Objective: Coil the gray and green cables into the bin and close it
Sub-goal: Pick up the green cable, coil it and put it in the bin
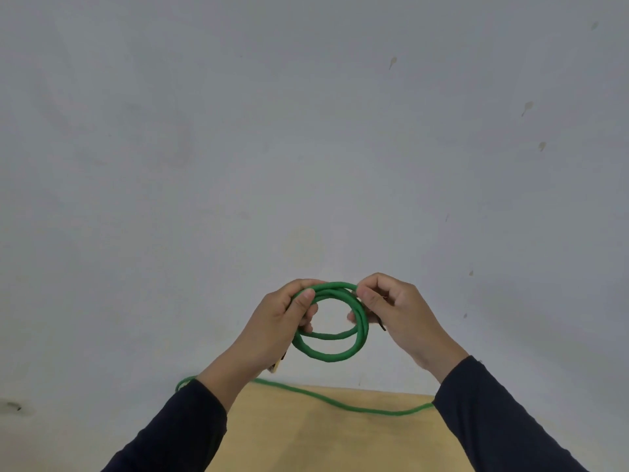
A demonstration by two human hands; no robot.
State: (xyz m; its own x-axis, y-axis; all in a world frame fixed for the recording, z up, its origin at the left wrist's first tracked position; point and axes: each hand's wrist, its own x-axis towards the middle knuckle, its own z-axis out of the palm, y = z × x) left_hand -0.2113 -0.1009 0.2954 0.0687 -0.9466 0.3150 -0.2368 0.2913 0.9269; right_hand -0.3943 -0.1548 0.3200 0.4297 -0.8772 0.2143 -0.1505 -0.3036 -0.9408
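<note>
A green cable is wound into a small coil of about three loops, held up in front of a pale wall. My left hand grips the coil's left side, thumb over the strands. My right hand pinches the coil's upper right side. The cable's loose tail trails below across a tan wooden surface, running from under my left wrist to behind my right sleeve. No gray cable and no bin appear in this view.
A tan wooden tabletop fills the bottom centre, its far edge against a grey-white wall with a few small stains. Dark sleeves cover both forearms.
</note>
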